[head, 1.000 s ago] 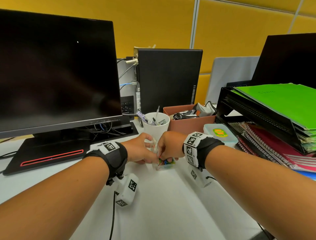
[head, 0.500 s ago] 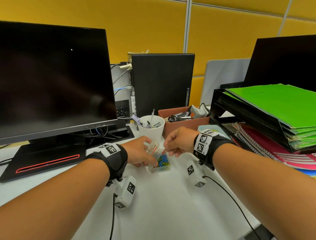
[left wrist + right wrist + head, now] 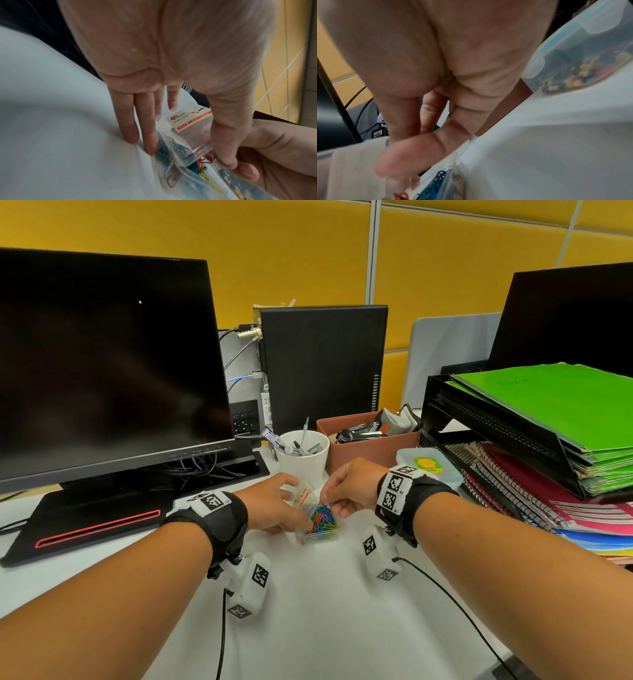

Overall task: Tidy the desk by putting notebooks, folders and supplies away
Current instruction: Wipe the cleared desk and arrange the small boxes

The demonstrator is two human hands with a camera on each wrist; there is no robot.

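Note:
A small clear plastic box of coloured paper clips [image 3: 322,523] lies on the white desk [image 3: 325,611] between my two hands. Its labelled clear lid [image 3: 305,493] stands tilted up. My left hand [image 3: 296,505] holds the box from the left. In the left wrist view its fingers [image 3: 147,135] lie straight along the box's side and its thumb [image 3: 223,142] presses the lid [image 3: 190,120]. My right hand [image 3: 334,503] has curled fingers and pinches the box's right edge. Its thumb [image 3: 406,155] lies over the clips [image 3: 435,181].
Behind the hands stand a white cup of pens [image 3: 303,455], a brown bin [image 3: 370,448] and a small lidded container [image 3: 428,465]. To the right, a black tray [image 3: 496,440] holds green folders [image 3: 555,405] above spiral notebooks [image 3: 534,494]. A monitor [image 3: 102,364] fills the left.
The hands were pressed together over the box a second ago. They have drawn slightly apart, the lid is tilted up and the clips show.

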